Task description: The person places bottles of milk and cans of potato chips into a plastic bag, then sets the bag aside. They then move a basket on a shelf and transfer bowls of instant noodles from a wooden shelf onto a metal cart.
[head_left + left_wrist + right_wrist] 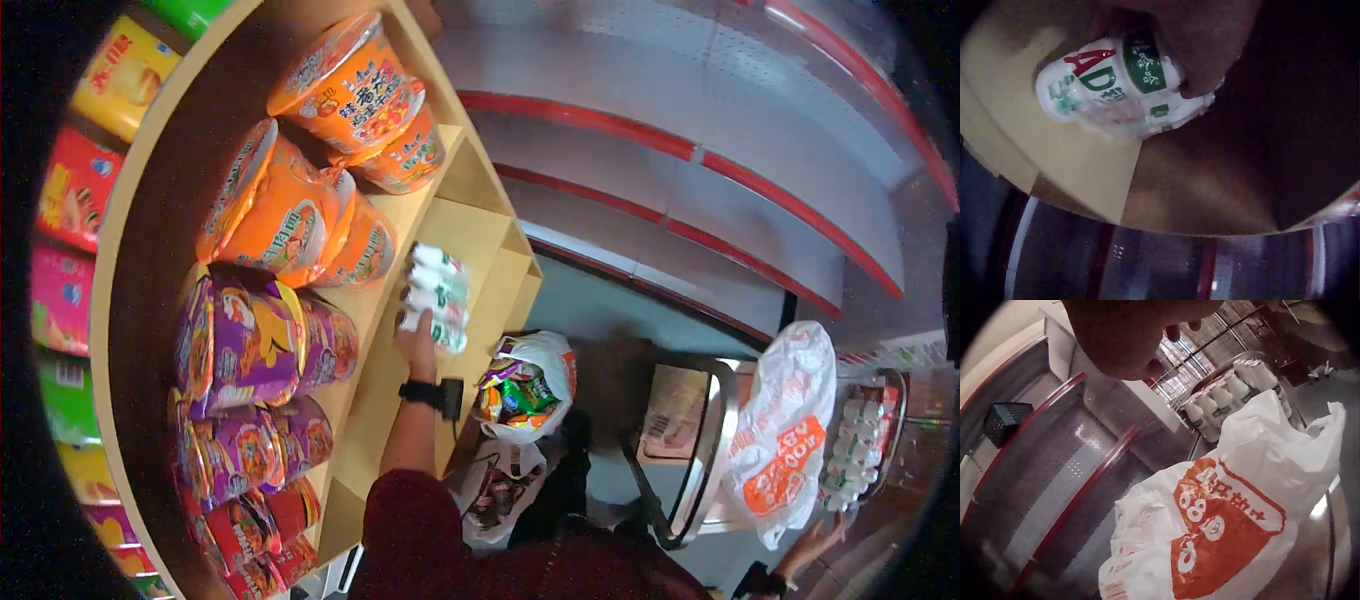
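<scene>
By the left hand [1207, 40], green-labelled white plastic bottles [437, 298] are gripped, apparently for shelving, with lowering needed, the right hand [1138, 334] unclenched.

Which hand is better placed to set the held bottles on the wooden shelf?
Likely the left hand: it grips the AD bottles at the wooden shelf; the right hand is near the orange-printed bag.

The person's left forearm [413, 445] reaches forward, bare to the wrist, and the left hand [418, 345] grips with the thumb pressed down. Well apart, the right hand [812, 550] stretches out to the side, its fingers loosely extended.
</scene>
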A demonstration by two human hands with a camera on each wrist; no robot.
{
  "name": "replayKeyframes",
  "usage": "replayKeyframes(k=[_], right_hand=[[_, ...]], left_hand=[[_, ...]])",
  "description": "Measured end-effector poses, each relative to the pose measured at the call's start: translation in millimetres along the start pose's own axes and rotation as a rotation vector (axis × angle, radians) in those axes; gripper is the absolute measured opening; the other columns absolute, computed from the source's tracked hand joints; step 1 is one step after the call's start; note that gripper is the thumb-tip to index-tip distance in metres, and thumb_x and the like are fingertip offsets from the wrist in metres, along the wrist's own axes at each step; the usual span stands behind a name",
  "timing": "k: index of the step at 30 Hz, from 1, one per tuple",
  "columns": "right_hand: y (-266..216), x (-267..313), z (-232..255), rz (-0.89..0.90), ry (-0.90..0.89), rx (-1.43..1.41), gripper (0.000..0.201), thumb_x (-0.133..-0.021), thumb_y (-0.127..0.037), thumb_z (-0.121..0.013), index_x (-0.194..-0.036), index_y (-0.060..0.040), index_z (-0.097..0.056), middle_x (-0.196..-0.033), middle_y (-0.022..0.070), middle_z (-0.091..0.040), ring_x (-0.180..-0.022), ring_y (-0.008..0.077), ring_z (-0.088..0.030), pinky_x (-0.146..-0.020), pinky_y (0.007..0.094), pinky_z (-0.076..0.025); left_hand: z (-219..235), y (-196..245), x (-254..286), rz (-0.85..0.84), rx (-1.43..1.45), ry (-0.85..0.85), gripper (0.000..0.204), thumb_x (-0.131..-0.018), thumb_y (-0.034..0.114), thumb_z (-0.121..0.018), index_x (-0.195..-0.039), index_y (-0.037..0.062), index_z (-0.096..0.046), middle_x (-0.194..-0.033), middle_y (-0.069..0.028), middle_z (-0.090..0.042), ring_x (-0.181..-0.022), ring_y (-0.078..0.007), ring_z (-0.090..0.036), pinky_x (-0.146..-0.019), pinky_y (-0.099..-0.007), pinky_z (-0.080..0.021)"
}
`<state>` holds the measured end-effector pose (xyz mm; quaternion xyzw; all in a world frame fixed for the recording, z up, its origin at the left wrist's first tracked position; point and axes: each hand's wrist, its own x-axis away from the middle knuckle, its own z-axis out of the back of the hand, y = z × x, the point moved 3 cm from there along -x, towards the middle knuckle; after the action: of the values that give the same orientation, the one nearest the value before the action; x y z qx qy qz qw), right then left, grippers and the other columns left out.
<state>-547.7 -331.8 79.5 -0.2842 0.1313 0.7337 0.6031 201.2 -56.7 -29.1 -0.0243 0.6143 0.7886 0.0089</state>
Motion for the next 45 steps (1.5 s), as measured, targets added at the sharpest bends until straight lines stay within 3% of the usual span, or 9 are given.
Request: replayKeyframes(k=[5, 8, 10, 12, 14, 19, 28, 31, 45], right_hand=[[-89, -34, -5, -0.003, -0.038, -0.402, 0.036, -0.076, 0.0, -0.051, -0.111, -0.0035, -0.046, -0.109, 0.0109, -0.049, -0.095, 0.0204, -0.049, -0.079, 0.0298, -0.04], [-107, -35, -29, -0.131, -0.412, -0.653, 0.04, -0.073, -0.01, -0.059, -0.111, -0.0037, -0.046, -0.105, 0.01, -0.051, -0.094, 0.0195, -0.05, -0.078, 0.0306, -0.041], [-125, -36, -35, 0.121, -0.626, -0.667, 0.045, -0.071, -0.014, -0.063, -0.111, -0.0034, -0.046, -0.105, 0.0095, -0.052, -0.095, 0.0202, -0.051, -0.08, 0.0323, -0.042], [-135, -35, -13, 0.036, -0.981, -0.978, 0.074, -0.064, -0.029, -0.072, -0.123, -0.0037, -0.035, -0.122, 0.0124, -0.042, -0.111, 0.0225, -0.041, -0.091, 0.035, -0.035], [-118, -28, -12, 0.18, -1.077, -1.265, 0.089, -0.061, -0.038, -0.073, -0.128, -0.0013, -0.027, -0.129, 0.0148, -0.032, -0.12, 0.0232, -0.03, -0.098, 0.0353, -0.027], [-11, -24, 12, -0.104, -1.275, -1.66, 0.074, -0.069, -0.032, -0.068, -0.124, 0.0004, -0.032, -0.121, 0.0105, -0.042, -0.111, 0.0199, -0.04, -0.095, 0.0327, -0.03], [182, 1, -4, -0.894, -0.729, -1.787, 0.048, -0.076, -0.026, -0.059, -0.113, 0.0002, -0.043, -0.106, 0.0099, -0.053, -0.093, 0.018, -0.053, -0.082, 0.0301, -0.042], [216, -19, 3, -1.053, -0.497, -1.855, 0.045, -0.079, -0.028, -0.056, -0.114, -0.0034, -0.044, -0.106, 0.0094, -0.053, -0.092, 0.0186, -0.053, -0.078, 0.0311, -0.044], [266, -132, -102, -1.288, -0.111, -1.912, 0.04, -0.076, -0.039, -0.059, -0.105, -0.0123, -0.05, -0.088, 0.0047, -0.058, -0.069, 0.0178, -0.057, -0.056, 0.0234, -0.046]], left_hand=[[29, 22, 102, 0.112, -0.04, -0.291, 0.036, -0.058, 0.007, -0.072, -0.089, -0.0019, -0.056, -0.082, -0.0062, -0.06, -0.072, -0.0131, -0.055, -0.065, -0.0261, -0.045], [19, 116, 191, 0.1, 0.041, -0.506, 0.033, -0.057, 0.006, -0.072, -0.086, 0.0, -0.056, -0.079, -0.0039, -0.058, -0.07, -0.0124, -0.054, -0.064, -0.0266, -0.045], [1, 145, 250, 0.198, 0.168, -0.635, 0.035, -0.056, 0.006, -0.072, -0.086, 0.0005, -0.056, -0.078, -0.0034, -0.058, -0.07, -0.0123, -0.054, -0.064, -0.0265, -0.044], [-21, 154, 294, -0.025, 0.234, -0.882, 0.038, -0.055, 0.01, -0.072, -0.088, 0.0006, -0.054, -0.079, -0.0039, -0.057, -0.071, -0.0133, -0.054, -0.064, -0.0264, -0.044], [-57, 182, 352, -0.043, 0.318, -1.006, 0.039, -0.055, 0.011, -0.072, -0.088, 0.0004, -0.054, -0.079, -0.0042, -0.057, -0.071, -0.0139, -0.054, -0.065, -0.0262, -0.043], [-135, 257, 499, 0.115, 0.401, -1.085, 0.036, -0.06, 0.008, -0.065, -0.093, 0.0005, -0.051, -0.085, -0.0057, -0.055, -0.077, -0.0159, -0.054, -0.072, -0.0267, -0.042], [-208, 285, 629, -0.034, 0.08, -1.36, 0.027, -0.085, 0.018, -0.047, -0.106, 0.0007, -0.048, -0.1, -0.0086, -0.055, -0.089, -0.016, -0.053, -0.075, -0.0271, -0.043], [-203, 290, 621, 0.209, 0.143, -1.446, 0.027, -0.085, 0.018, -0.046, -0.106, 0.0013, -0.047, -0.094, -0.0109, -0.057, -0.077, -0.0174, -0.059, -0.066, -0.0234, -0.047], [-105, 241, 560, 0.33, 0.118, -0.945, 0.02, -0.086, 0.016, -0.045, -0.099, 0.0023, -0.049, -0.083, -0.008, -0.057, -0.07, -0.0148, -0.059, -0.058, -0.0224, -0.047]])
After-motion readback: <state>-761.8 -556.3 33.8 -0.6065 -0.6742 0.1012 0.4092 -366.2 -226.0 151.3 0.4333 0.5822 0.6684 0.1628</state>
